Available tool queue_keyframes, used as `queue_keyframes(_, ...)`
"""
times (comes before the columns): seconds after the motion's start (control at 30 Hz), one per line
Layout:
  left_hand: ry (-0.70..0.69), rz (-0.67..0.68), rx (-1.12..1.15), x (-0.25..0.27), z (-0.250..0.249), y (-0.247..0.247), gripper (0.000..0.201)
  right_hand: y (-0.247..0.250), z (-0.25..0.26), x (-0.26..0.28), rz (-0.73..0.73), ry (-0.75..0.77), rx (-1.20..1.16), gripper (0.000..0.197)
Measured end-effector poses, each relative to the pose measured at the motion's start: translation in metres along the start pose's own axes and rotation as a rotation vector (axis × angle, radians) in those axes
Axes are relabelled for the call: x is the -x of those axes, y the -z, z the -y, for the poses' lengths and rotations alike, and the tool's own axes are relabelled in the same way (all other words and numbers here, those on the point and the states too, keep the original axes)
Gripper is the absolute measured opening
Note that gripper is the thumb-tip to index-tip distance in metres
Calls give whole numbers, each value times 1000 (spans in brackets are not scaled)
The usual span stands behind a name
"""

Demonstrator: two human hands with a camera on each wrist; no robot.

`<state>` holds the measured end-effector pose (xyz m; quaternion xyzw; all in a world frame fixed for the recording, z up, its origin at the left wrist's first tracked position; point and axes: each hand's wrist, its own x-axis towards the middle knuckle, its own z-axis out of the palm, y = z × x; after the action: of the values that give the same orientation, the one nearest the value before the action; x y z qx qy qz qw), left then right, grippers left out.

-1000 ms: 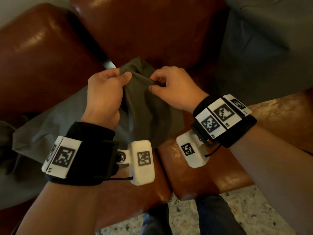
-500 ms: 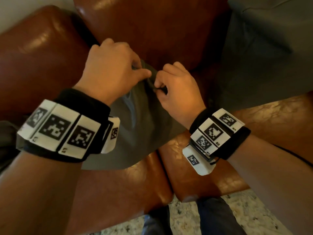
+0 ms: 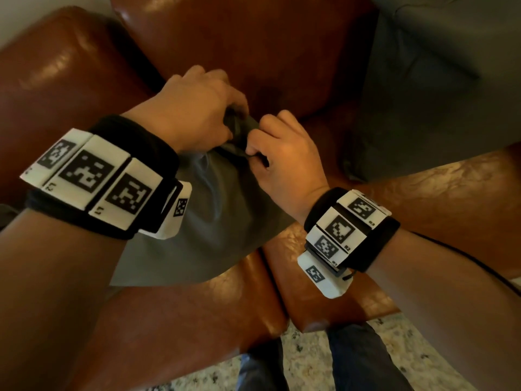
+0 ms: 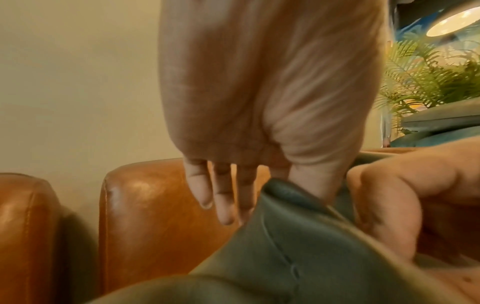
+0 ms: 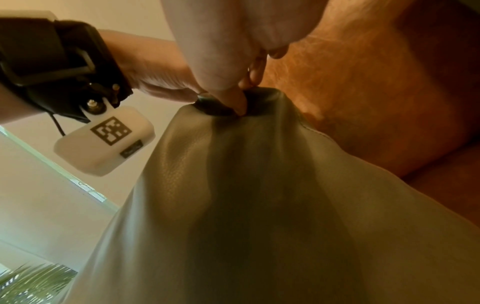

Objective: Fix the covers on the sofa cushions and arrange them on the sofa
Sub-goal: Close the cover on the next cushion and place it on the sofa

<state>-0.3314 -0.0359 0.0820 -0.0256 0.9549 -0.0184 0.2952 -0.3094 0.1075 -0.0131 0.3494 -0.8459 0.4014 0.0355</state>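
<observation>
A grey-green cushion cover (image 3: pixel 217 215) hangs over the brown leather sofa (image 3: pixel 225 46), gathered to a point at its top. My left hand (image 3: pixel 197 108) pinches that bunched top corner from the left, thumb and forefinger on the fabric, the other fingers (image 4: pixel 223 201) hanging straight. My right hand (image 3: pixel 282 153) pinches the same corner from the right, its thumb tip (image 5: pixel 233 100) pressed into the fold of the cover (image 5: pixel 246 195). In the left wrist view the cover (image 4: pixel 285 257) rises as a ridge between both hands. Whether a cushion sits inside is hidden.
Another grey cushion (image 3: pixel 437 80) leans on the sofa back at the right. The sofa armrest (image 3: pixel 50 80) bulges at the left. Speckled floor (image 3: pixel 394 348) and the person's dark trouser legs lie below the seat edge. A green plant (image 4: pixel 428 82) stands behind the sofa.
My left arm has risen and rolled over toward the camera, its hand moving up and right over the cover's top. Both hands drew closer, bunching the corner tighter.
</observation>
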Motion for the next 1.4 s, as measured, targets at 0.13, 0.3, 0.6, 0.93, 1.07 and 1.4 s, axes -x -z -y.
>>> queue_keyframes(0.13,80,-37,117,-3,6,1,3,0,0,3,-3,-24,-21,14)
queue_keyframes(0.3,313,-163,723,0,19,-5,13,0,-1,12,0,-79,-41,14)
queue_keyframes(0.6,401,-271,1192,3,18,-16,25,13,-2,-6,86,-438,-358,13)
queue_keyframes(0.93,346,-240,1184,5,18,-21,25,21,-17,-44,390,-473,-418,30)
queue_keyframes(1.07,348,-262,1211,4,16,-26,26,20,-17,-44,340,-672,-580,26)
queue_keyframes(1.4,536,-289,1523,-2,-2,-20,15,23,0,-51,243,-538,-282,31)
